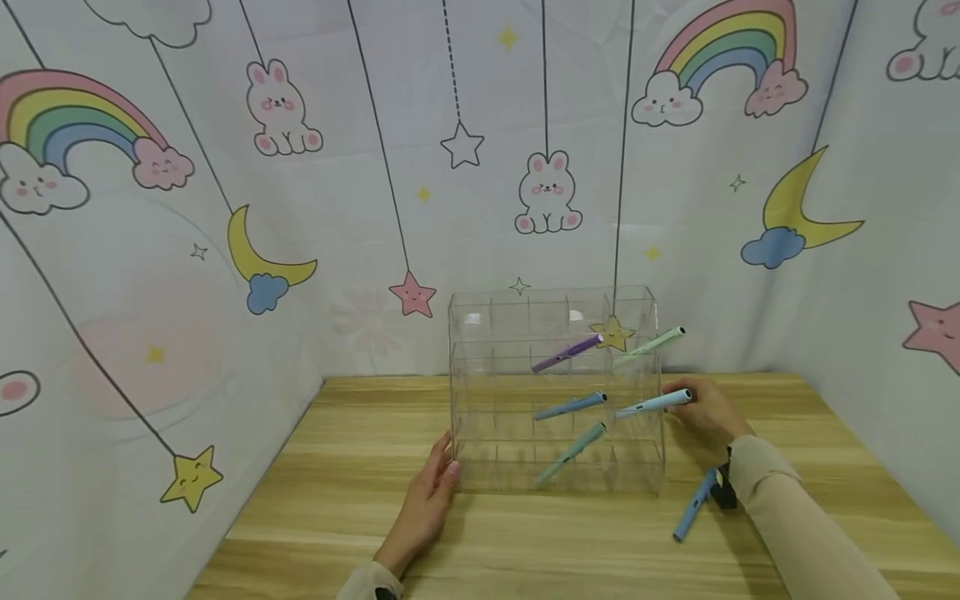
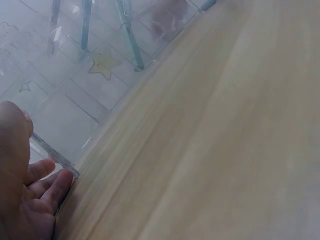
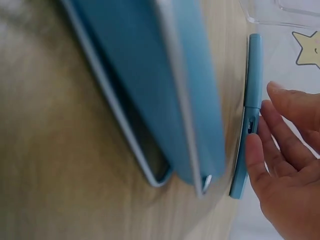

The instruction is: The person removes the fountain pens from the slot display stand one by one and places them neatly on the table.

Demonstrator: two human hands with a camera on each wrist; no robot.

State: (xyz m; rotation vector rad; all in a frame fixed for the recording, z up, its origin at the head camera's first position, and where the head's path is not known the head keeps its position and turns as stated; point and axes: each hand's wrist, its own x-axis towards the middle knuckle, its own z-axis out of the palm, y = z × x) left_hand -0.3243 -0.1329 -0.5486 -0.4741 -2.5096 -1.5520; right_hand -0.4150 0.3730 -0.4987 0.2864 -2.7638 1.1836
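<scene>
A clear tiered pen rack (image 1: 555, 312) stands on the table, several pens slanting in its right-hand columns. My left hand (image 1: 423, 500) holds its lower left edge; in the left wrist view the thumb and fingers of that hand (image 2: 35, 190) lie either side of the clear panel. Beyond the rack's right side, my right hand (image 1: 708, 408) is partly hidden by a light blue pen (image 1: 652, 403). In the right wrist view, the loosely bent, parted fingers of the right hand (image 3: 290, 165) are beside a blue pen (image 3: 254, 75); contact is unclear.
Another blue pen (image 1: 693, 507) lies near my right wrist. The rack also bears a purple pen (image 1: 567, 353), a pale green pen (image 1: 651, 347), a blue pen (image 1: 570, 406) and a green pen (image 1: 572, 452). A printed curtain (image 1: 480, 208) hangs behind the wooden table (image 1: 570, 550).
</scene>
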